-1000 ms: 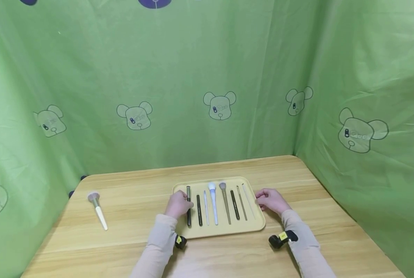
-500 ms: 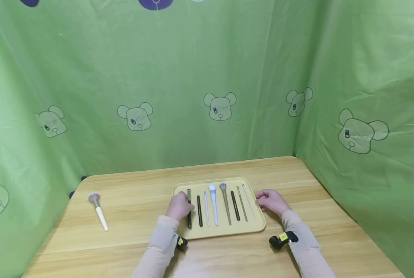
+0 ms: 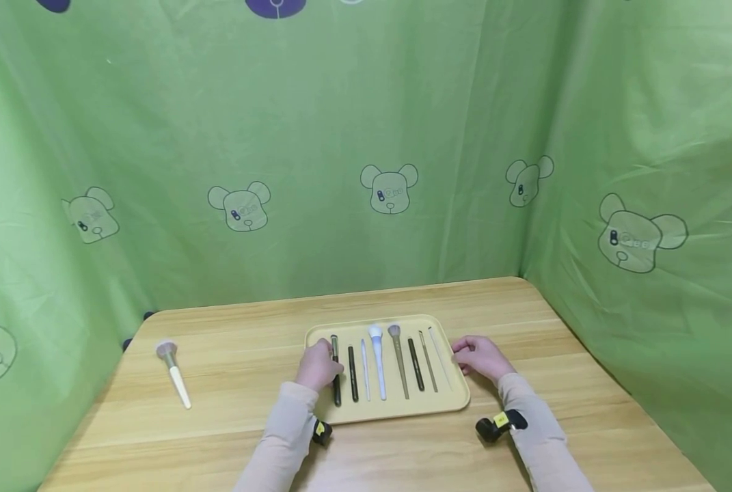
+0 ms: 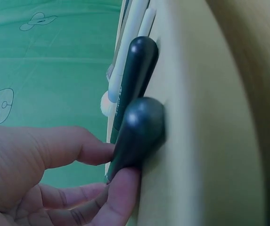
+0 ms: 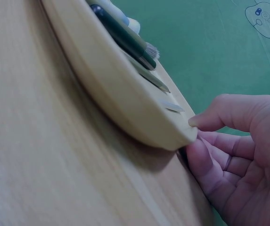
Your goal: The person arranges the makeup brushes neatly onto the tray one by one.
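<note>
At the tray's left side, my left hand (image 3: 318,365) pinches a dark-handled makeup brush (image 3: 337,389) between thumb and fingers. Close up in the left wrist view, that brush's rounded black handle end (image 4: 142,125) lies just inside the tray wall. My right hand (image 3: 481,357) grips the right rim of the beige tray (image 3: 366,412); the right wrist view has its thumb and finger on the tray edge (image 5: 120,99). Laid in a row on the tray are more brushes, among them a black one (image 3: 353,376), a white-blue one (image 3: 378,362) and a brown one (image 3: 399,362).
A large brush with a white handle (image 3: 180,386) lies apart on the wooden table (image 3: 242,383), far to the left. Green curtains (image 3: 316,253) with bear heads hang behind and at both sides. A small black camera sits on each wrist.
The dark brush in my left hand has shifted slightly towards me, with the left hand moving a little along with it. My right hand stays on the tray rim.
</note>
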`<state>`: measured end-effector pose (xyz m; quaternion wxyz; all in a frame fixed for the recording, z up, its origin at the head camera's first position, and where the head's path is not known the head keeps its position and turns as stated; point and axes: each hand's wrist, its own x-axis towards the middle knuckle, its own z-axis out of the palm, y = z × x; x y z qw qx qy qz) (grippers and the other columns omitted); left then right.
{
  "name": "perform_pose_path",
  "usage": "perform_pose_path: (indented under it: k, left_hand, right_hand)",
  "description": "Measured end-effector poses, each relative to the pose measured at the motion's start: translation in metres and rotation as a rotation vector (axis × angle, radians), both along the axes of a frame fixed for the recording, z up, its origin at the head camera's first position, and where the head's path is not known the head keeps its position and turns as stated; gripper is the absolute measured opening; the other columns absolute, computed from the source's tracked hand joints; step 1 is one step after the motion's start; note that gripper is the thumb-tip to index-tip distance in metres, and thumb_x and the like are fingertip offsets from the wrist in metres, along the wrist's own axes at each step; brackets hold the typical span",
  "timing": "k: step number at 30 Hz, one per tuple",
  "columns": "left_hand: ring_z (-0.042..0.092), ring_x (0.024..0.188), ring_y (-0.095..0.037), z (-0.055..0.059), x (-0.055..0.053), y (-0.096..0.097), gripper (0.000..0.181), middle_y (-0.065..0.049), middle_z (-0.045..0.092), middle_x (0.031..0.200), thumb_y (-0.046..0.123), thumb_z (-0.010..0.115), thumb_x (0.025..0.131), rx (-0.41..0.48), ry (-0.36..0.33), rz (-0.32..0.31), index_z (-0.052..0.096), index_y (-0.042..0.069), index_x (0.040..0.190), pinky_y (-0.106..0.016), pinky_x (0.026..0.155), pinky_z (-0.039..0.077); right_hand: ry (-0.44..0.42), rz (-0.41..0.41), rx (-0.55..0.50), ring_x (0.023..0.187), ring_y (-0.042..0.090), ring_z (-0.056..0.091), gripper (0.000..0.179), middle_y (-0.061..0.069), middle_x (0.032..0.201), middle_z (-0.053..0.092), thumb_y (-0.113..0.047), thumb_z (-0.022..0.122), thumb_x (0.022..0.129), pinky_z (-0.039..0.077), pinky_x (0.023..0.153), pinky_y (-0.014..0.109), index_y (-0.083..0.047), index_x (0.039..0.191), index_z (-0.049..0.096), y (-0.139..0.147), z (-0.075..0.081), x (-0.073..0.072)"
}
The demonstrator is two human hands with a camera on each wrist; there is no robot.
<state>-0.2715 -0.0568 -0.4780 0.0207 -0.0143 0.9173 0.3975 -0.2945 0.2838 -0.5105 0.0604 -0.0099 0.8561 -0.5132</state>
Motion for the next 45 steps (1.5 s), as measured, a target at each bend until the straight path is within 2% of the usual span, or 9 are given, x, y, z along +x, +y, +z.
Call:
perform_pose_path:
  k: [15,32,45]
  left_hand:
    - [0.056,0.045,-0.014,-0.0026,0.0003,-0.0002,0.050,-0.014,0.062,0.077,-0.001,0.074,0.074,0.018,0.004,-0.006,0.053,-0.007,0.118,-0.020,0.041,0.046]
    - [0.057,0.046,-0.015,-0.0039,-0.0025,-0.0013,0.049,-0.017,0.064,0.082,0.002,0.070,0.078,0.031,-0.007,-0.004,0.051,-0.007,0.122,-0.021,0.041,0.048]
    - [0.057,0.049,-0.016,-0.0019,-0.0029,-0.0017,0.052,-0.012,0.062,0.077,0.003,0.070,0.080,0.045,-0.028,-0.004,0.049,-0.006,0.127,-0.020,0.043,0.047]
  right_hand:
    - [-0.006,-0.009,0.003,0.065,0.012,0.060,0.032,0.011,0.083,0.067,-0.005,0.065,0.081,0.056,0.059,0.026,0.012,0.107,0.059,0.0002,0.0017,0.0003]
    - [-0.002,-0.006,-0.003,0.067,0.012,0.060,0.031,0.011,0.083,0.066,-0.002,0.064,0.080,0.056,0.059,0.026,0.013,0.107,0.059,-0.0007,0.0017,0.0006]
    - [-0.001,-0.006,-0.004,0.066,0.013,0.061,0.031,0.011,0.082,0.066,-0.002,0.064,0.080,0.056,0.059,0.026,0.014,0.107,0.059,-0.0009,0.0019,0.0011]
